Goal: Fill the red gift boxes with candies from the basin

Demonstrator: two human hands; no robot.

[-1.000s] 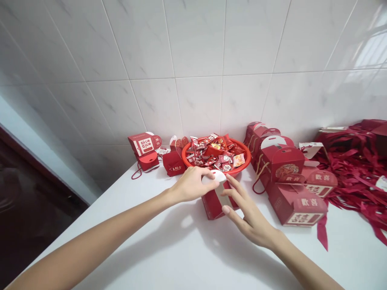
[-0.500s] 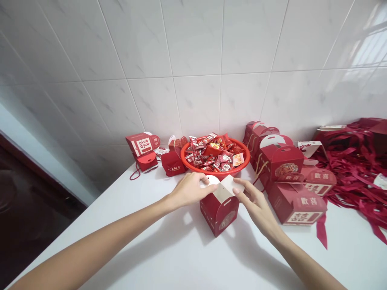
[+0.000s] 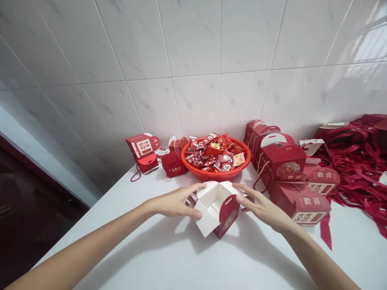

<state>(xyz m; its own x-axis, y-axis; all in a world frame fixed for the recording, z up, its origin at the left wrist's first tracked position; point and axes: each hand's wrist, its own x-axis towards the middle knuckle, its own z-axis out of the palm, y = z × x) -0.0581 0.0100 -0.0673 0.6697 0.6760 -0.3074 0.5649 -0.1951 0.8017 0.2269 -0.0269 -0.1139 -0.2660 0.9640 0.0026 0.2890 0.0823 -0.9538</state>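
A small red box with a white inside stands on the white table with its top flaps spread. My left hand is at its left side, thumb and fingers apart, the thumb touching the left flap. On the other side my right hand has its fingers around the right flap and corner. Just behind the box sits a red basin heaped with wrapped candies.
Red boxes stand in a group at the right, some with cords. Dark red ribbons lie beyond them. Smaller red boxes are left of the basin. A tiled wall rises behind the white table.
The box's left flap has folded outward, so its white inside now shows. My left hand has moved left and opened wider, and my right hand has shifted slightly right.
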